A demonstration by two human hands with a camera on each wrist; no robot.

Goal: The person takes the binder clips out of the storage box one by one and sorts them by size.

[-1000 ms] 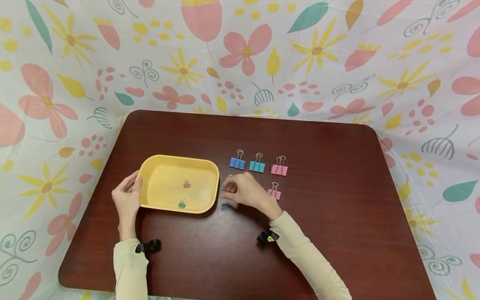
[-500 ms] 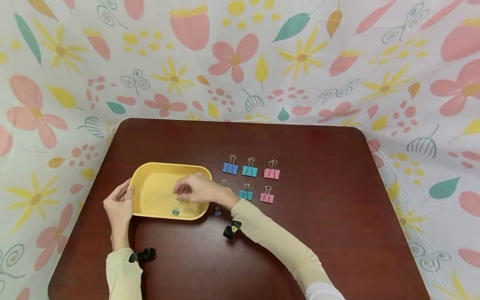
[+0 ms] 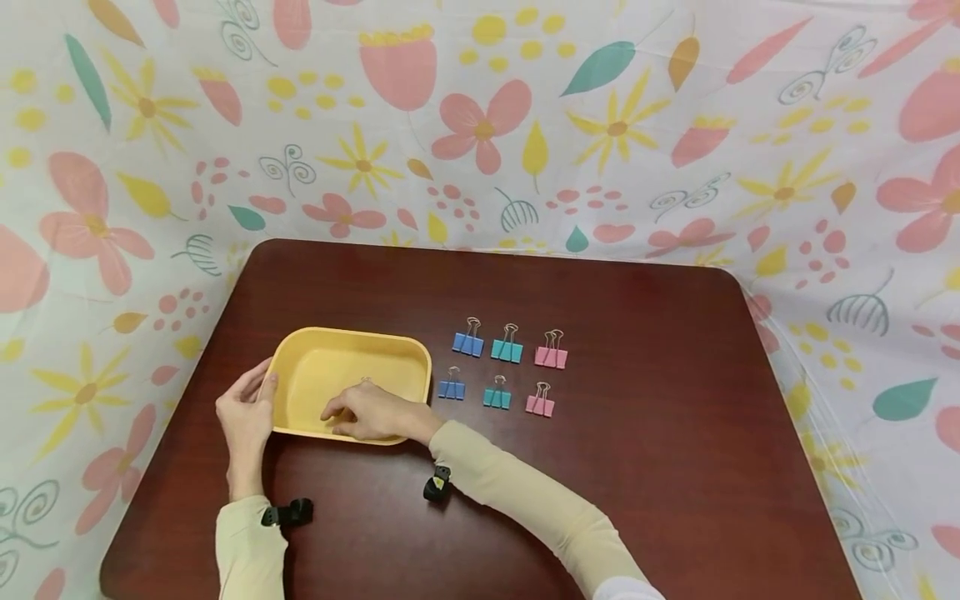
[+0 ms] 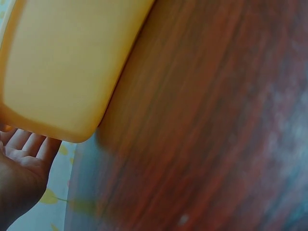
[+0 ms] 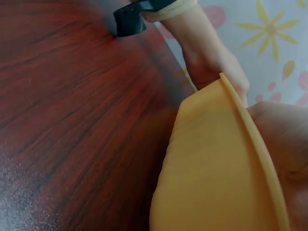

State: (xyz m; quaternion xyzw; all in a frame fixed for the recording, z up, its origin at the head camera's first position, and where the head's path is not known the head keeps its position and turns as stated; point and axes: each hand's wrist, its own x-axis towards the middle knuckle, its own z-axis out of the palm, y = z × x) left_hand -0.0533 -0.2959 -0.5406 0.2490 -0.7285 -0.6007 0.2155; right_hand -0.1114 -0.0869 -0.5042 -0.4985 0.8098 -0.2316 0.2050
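My left hand grips the left end of a yellow plastic tray, thumb at the rim and fingers outside the wall. In the left wrist view its fingers lie against the tray's outside. Inside the tray, low at the front, my right hand reaches down with bent fingers; whether they hold anything cannot be made out. Just behind that hand, the wire handles of a small binder clip show. The right wrist view has mostly the tray's outer wall, with a blurred part of my right hand beyond it.
Right of the tray, larger binder clips stand in two rows: blue, teal and pink behind; blue, teal and pink in front. The brown table meets a flowered cloth at the back.
My right hand has gone from beside the tray into it, then toward its front left. The small teal clip in the tray and small blue clip beside it are now out of sight. Left hand stays.
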